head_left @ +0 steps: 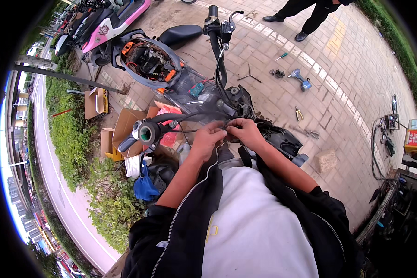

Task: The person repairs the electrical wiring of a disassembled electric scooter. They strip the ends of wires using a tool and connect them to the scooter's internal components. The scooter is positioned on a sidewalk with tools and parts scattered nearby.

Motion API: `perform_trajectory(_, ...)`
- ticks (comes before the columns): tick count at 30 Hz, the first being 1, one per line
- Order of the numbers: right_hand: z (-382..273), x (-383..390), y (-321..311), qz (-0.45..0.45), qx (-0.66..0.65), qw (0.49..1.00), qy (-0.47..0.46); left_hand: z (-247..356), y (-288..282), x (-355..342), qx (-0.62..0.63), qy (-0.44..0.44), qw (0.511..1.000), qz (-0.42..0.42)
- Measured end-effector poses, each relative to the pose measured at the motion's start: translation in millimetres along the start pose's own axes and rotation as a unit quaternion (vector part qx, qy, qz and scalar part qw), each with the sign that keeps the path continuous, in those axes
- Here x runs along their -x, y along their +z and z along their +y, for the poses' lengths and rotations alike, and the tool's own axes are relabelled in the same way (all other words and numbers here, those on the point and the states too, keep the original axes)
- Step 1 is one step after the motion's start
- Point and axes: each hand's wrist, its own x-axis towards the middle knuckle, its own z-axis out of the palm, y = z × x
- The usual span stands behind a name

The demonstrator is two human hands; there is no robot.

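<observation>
My left hand [207,140] and my right hand [243,131] meet at the front of a partly dismantled electric scooter. Both have their fingertips pinched close together, on something small that I cannot make out. Just beyond them is the scooter's handlebar [219,65], its cables exposed and a grip with a brake lever at each end; the left grip [148,133] is beside my left forearm. Behind, the open seat compartment [148,62] shows wiring and orange parts. A teal device [197,89] and a screwdriver-like tool [192,102] rest on the footboard.
On the paving at right are a blue cordless drill [302,80], a green screwdriver [281,56], a three-armed wrench [249,75], pliers [299,113] and a stone block [326,161]. Cardboard boxes [128,129] and a blue bag [146,186] stand at left. A person [312,14] stands beyond.
</observation>
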Motion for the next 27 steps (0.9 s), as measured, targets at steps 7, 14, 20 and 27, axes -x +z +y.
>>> perform_trajectory(7, 5, 3, -5, -0.027, 0.016, 0.999, -0.016, -8, -3, -4, -0.004, 0.007, 1.0, 0.018)
perform_trajectory(14, 4, 5, -11, -0.042, 0.019, 0.999, -0.021, -10, 3, -4, -0.038, 0.003, 0.999, 0.028)
perform_trajectory(20, 11, 1, -14, -0.044, 0.01, 0.999, -0.02, -8, 13, -2, -0.11, 0.036, 0.991, 0.063)
perform_trajectory(27, 11, 2, -13, -0.042, 0.011, 0.999, -0.025, -16, 9, -5, -0.23, 0.105, 0.965, 0.072)
